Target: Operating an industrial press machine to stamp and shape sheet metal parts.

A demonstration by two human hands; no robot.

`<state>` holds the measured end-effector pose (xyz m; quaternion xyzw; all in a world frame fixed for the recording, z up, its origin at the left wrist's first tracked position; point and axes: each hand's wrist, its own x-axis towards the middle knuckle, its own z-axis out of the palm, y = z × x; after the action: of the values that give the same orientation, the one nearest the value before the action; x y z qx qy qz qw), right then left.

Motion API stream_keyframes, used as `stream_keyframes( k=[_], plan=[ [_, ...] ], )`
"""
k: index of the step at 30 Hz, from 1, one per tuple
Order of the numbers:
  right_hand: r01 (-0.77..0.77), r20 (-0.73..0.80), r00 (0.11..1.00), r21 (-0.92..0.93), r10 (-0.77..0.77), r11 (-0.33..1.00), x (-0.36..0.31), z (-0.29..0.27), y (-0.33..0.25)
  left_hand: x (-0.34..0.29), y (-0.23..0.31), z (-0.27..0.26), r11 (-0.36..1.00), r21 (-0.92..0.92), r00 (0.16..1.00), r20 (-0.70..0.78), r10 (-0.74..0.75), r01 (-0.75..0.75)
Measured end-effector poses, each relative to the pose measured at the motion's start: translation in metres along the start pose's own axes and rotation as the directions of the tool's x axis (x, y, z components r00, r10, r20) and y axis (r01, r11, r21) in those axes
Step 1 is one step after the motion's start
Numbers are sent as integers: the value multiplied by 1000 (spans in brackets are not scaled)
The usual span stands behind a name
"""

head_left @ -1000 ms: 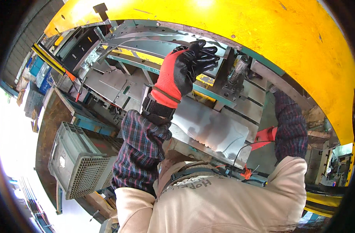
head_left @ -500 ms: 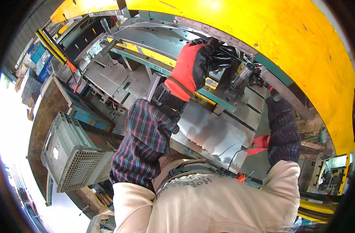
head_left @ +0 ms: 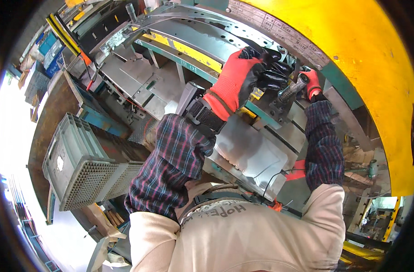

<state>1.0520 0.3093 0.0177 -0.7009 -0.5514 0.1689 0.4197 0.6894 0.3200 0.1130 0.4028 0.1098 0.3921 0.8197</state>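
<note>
My left hand [head_left: 245, 77], in a red glove with black-coated palm and fingers, reaches over the front of a press die [head_left: 179, 60]. Its black fingers are bunched and bent beside a ribbed metal guide post [head_left: 292, 89]; whatever they hold is hidden. Just behind that post is my right hand [head_left: 312, 82], in a matching red glove, its fingers mostly out of sight. A metal sheet with holes [head_left: 220, 31] lies along the die, its right end close to my left hand. Below my left wrist, a smooth metal plate [head_left: 247, 149] rests on the front ledge.
The yellow press body [head_left: 365, 54] curves overhead at right. A grey plastic crate [head_left: 75, 163] stands at left beside a rusty metal bin [head_left: 37, 140]. Another guide post [head_left: 130, 12] rises at the die's far left. A black cable [head_left: 272, 179] loops near my waist.
My right hand has come into sight behind the guide post, having moved up and away from me. My view has shifted, and my left hand stays by the die's right end.
</note>
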Motion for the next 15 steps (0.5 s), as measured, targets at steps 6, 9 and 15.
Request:
stream_keyframes(
  k=[6, 9, 15],
  plan=[
    [70, -68, 990, -509, -121, 858, 9, -7, -60, -8, 7, -18, 998, 52, 999, -21, 29, -27],
    [27, 128, 992, -330, 17, 944, 14, -23, -38, -45, 28, -40, 992, -32, 993, 4, 120, -119],
    [-59, 201, 974, -222, 105, 973, 0, -42, -24, -151, 76, -62, 576, 758, 732, -199, 651, -306]
  ],
)
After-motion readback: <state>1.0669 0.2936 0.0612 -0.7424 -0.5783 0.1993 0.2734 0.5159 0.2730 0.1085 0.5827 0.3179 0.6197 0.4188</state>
